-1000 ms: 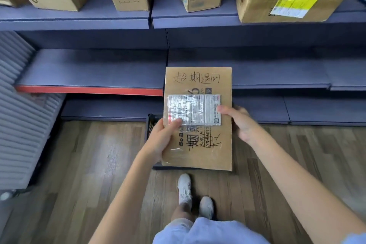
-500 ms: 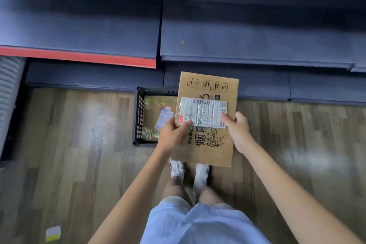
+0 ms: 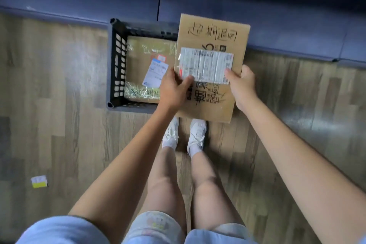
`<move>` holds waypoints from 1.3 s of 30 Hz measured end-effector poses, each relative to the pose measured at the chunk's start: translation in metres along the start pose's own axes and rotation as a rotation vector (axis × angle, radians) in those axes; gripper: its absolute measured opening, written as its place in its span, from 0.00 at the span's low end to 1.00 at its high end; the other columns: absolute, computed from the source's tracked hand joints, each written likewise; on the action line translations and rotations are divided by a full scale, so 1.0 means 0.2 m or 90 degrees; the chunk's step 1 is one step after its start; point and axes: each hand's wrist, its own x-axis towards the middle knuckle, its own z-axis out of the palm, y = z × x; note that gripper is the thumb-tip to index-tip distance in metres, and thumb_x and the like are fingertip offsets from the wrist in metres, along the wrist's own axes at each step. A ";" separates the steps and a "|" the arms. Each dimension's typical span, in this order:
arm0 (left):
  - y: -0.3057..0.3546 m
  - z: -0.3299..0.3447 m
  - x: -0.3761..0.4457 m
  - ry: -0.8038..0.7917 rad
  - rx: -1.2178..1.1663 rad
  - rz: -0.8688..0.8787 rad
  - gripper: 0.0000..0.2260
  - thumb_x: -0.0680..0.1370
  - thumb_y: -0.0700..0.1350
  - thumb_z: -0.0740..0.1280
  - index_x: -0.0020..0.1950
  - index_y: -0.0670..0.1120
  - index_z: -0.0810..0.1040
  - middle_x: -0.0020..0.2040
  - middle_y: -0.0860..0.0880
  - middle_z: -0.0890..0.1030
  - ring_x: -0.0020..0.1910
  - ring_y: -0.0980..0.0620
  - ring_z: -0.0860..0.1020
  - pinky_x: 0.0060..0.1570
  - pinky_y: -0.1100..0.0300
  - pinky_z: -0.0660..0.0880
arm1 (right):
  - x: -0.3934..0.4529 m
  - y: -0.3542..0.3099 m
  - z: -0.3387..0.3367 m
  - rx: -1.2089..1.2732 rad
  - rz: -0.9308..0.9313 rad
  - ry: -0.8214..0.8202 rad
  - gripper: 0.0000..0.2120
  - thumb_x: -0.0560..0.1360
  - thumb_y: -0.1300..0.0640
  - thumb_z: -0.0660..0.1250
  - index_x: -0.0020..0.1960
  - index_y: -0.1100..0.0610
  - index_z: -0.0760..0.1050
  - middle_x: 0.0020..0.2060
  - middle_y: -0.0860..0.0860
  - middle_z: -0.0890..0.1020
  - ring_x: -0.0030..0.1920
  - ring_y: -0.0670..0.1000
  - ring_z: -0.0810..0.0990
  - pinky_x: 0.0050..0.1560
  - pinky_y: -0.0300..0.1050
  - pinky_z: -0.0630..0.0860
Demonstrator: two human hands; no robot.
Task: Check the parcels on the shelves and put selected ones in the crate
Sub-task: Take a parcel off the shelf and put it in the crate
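Black crate (image 3: pixel 115 65) on the wood floor (image 3: pixel 59 105), far side tight against the base of the blue shelf (image 3: pixel 277 16). Left and near rims exposed; right part hidden behind the held box. One taped parcel (image 3: pixel 144 61) already flat inside, white label facing up, filling most of the visible bottom. Open floor left of the crate and to the right of the feet — only a small yellow-and-white scrap (image 3: pixel 39 181) lying well off to the left. White shoes (image 3: pixel 195 136) just short of the crate's near rim.

Flat cardboard box (image 3: pixel 215 33) held above the crate's right half, label side up, slightly tilted. Left hand (image 3: pixel 174 89) on the box's left edge, thumb curled over onto the label. Right hand (image 3: pixel 241 85) on the right edge, thumb on the label corner, fingers out of sight under the box. Both arms stretched forward and down — grip firm on both sides, box not resting on anything.
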 end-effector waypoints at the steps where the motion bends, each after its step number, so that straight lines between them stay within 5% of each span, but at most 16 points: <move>1: -0.03 0.03 0.05 0.005 0.005 0.001 0.11 0.75 0.49 0.67 0.48 0.44 0.70 0.42 0.48 0.77 0.44 0.46 0.78 0.47 0.49 0.77 | 0.06 0.05 0.04 0.015 0.012 -0.005 0.09 0.76 0.61 0.63 0.57 0.58 0.71 0.50 0.47 0.78 0.50 0.46 0.77 0.46 0.35 0.75; 8: -0.27 0.19 0.41 -0.007 0.061 0.019 0.11 0.75 0.47 0.67 0.47 0.44 0.67 0.44 0.47 0.76 0.45 0.45 0.78 0.46 0.50 0.77 | 0.38 0.37 0.21 0.012 0.051 0.010 0.18 0.74 0.61 0.66 0.63 0.59 0.68 0.57 0.52 0.77 0.55 0.48 0.76 0.48 0.38 0.75; 12: -0.42 0.27 0.56 -0.005 0.092 0.010 0.10 0.75 0.47 0.67 0.42 0.48 0.66 0.43 0.49 0.75 0.44 0.49 0.76 0.45 0.54 0.75 | 0.52 0.48 0.29 -0.064 0.044 0.038 0.25 0.72 0.58 0.68 0.67 0.60 0.65 0.61 0.53 0.76 0.60 0.51 0.75 0.58 0.49 0.76; 17: -0.63 0.36 0.72 0.001 0.139 -0.010 0.12 0.73 0.49 0.68 0.49 0.42 0.72 0.49 0.41 0.78 0.49 0.43 0.76 0.49 0.52 0.75 | 0.67 0.62 0.41 -0.117 0.059 0.033 0.27 0.73 0.59 0.68 0.69 0.61 0.64 0.62 0.53 0.76 0.61 0.51 0.75 0.60 0.47 0.75; 22: -0.72 0.39 0.77 0.012 0.183 -0.022 0.16 0.73 0.49 0.69 0.54 0.40 0.74 0.54 0.41 0.75 0.50 0.46 0.74 0.47 0.61 0.69 | 0.72 0.70 0.47 -0.156 0.080 0.042 0.27 0.73 0.59 0.67 0.70 0.60 0.64 0.62 0.52 0.75 0.62 0.51 0.74 0.63 0.49 0.73; 27: -0.76 0.43 0.80 0.028 0.199 -0.021 0.17 0.72 0.49 0.70 0.55 0.40 0.74 0.55 0.41 0.76 0.53 0.47 0.72 0.53 0.56 0.71 | 0.77 0.73 0.48 -0.181 0.093 0.044 0.19 0.73 0.61 0.67 0.63 0.59 0.69 0.56 0.49 0.79 0.54 0.48 0.77 0.50 0.39 0.74; 33: -0.80 0.42 0.86 0.018 0.221 0.003 0.16 0.73 0.46 0.68 0.58 0.40 0.75 0.56 0.40 0.75 0.52 0.45 0.73 0.49 0.63 0.67 | 0.86 0.79 0.55 -0.199 0.127 0.037 0.25 0.73 0.58 0.68 0.68 0.58 0.65 0.62 0.52 0.76 0.60 0.52 0.75 0.61 0.51 0.74; 39: -0.85 0.41 0.90 0.005 0.256 0.045 0.13 0.74 0.41 0.64 0.58 0.38 0.75 0.53 0.38 0.75 0.52 0.43 0.72 0.40 0.68 0.59 | 0.97 0.89 0.61 -0.233 0.144 0.032 0.28 0.74 0.58 0.66 0.71 0.58 0.61 0.66 0.53 0.71 0.66 0.53 0.71 0.65 0.51 0.70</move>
